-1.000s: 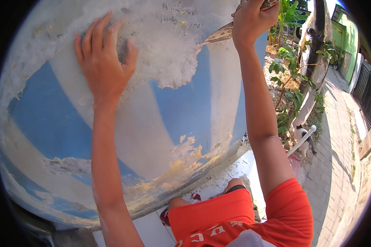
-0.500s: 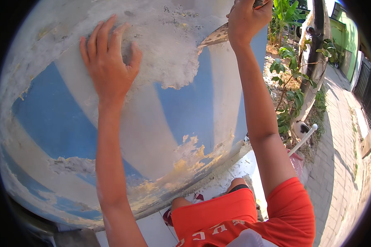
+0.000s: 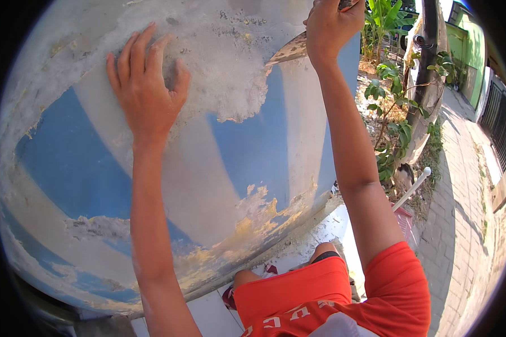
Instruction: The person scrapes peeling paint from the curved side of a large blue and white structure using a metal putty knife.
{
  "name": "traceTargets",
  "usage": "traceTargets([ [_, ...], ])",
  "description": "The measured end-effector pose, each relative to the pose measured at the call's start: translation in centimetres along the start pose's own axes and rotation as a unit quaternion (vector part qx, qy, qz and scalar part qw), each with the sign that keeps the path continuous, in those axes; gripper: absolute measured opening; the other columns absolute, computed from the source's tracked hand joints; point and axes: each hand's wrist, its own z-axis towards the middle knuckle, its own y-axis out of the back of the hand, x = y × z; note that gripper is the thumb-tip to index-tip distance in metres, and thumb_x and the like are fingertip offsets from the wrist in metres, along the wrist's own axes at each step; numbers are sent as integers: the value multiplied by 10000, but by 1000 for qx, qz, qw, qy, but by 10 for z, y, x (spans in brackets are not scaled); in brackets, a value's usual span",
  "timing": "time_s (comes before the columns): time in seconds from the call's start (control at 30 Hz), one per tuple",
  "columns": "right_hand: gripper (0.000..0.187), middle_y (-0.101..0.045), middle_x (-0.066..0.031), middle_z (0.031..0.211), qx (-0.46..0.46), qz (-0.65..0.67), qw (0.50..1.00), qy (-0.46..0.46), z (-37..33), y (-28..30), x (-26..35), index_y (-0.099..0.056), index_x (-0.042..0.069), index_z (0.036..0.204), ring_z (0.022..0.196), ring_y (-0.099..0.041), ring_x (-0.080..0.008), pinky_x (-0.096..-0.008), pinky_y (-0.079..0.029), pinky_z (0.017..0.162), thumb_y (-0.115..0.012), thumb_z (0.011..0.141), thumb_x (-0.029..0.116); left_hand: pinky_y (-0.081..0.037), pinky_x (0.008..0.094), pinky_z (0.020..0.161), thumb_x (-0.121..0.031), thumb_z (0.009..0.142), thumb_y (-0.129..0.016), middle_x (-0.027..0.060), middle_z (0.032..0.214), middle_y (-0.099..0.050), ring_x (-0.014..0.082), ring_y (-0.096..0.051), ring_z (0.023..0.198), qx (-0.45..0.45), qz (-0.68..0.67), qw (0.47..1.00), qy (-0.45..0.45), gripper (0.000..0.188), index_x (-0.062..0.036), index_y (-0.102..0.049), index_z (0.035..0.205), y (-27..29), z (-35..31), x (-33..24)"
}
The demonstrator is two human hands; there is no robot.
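In front of me is a wall [image 3: 253, 149] painted in blue and whitish bands, with large patches where the paint has come off and rough grey plaster shows. My left hand [image 3: 146, 84] rests against it at the upper left, fingers spread, on the border of paint and bare plaster. At the top right my right hand [image 3: 333, 33] is closed round the handle of a large knife [image 3: 287, 51]. Its worn, mottled blade points left, the tip at the ragged edge of the paint above a blue band. Part of the handle is hidden in my fist.
Flaked, yellowish paint [image 3: 244, 227] runs along the wall's lower part. White tiles [image 3: 213, 314] lie below, near my knees. Right of the wall stand leafy plants [image 3: 399, 135], a trunk with a dark pipe [image 3: 427, 62], a white rod [image 3: 413, 188] and a paved lane [image 3: 455, 224].
The view has shifted slightly. The knife and my right hand appear a little further left; the blade tip stays at the paint edge. My left hand keeps its place on the wall.
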Motion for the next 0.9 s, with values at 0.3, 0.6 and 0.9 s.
traceTargets([
  [0.3,405,-324,64,623,9,-49,992,117,8,-5,-11,-434,86,715,569,-303,-66,-283,-270,496,-652,983,298,-294,524,1136,-264,836,-662,-11,1339,-587,220,-515,1266,-14,-3,1000,-22,295,-163,-680,1113,-6,2,1],
  [0.6,406,-352,46,623,-14,-64,994,93,1,-4,-8,-480,40,718,598,-310,-75,-298,-268,508,-683,960,296,-270,540,1152,-285,861,-671,-29,1390,-559,216,-494,1296,13,3,1000,-20,347,-197,-654,1196,-5,-4,2],
  [0.9,389,-368,31,624,24,-108,993,51,-25,1,-22,-474,38,726,599,-315,-88,-301,-292,517,-672,967,270,-293,547,1124,-278,845,-656,-6,1351,-582,239,-525,1258,0,9,1000,-26,340,-183,-659,1171,-6,2,-1],
])
